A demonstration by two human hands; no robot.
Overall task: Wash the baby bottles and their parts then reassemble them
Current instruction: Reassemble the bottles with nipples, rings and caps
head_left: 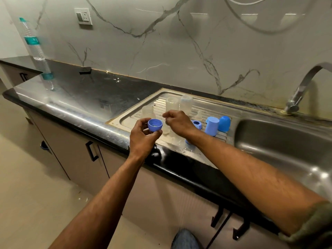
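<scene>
Left hand (143, 135): fingers curl round the blue collar ring (155, 125), threads up.
Right hand (177, 121): curled beside it; pinch unclear.
Advice: seat teat squarely.

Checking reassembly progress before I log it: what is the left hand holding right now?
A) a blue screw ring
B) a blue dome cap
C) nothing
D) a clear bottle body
A: the left hand grips a blue screw ring with its threaded inside facing up, above the front edge of the drainboard; the clear bottle bodies stand behind on it.

Marble wall (161, 51) — black counter (100, 94), beige floor (36, 194).
</scene>
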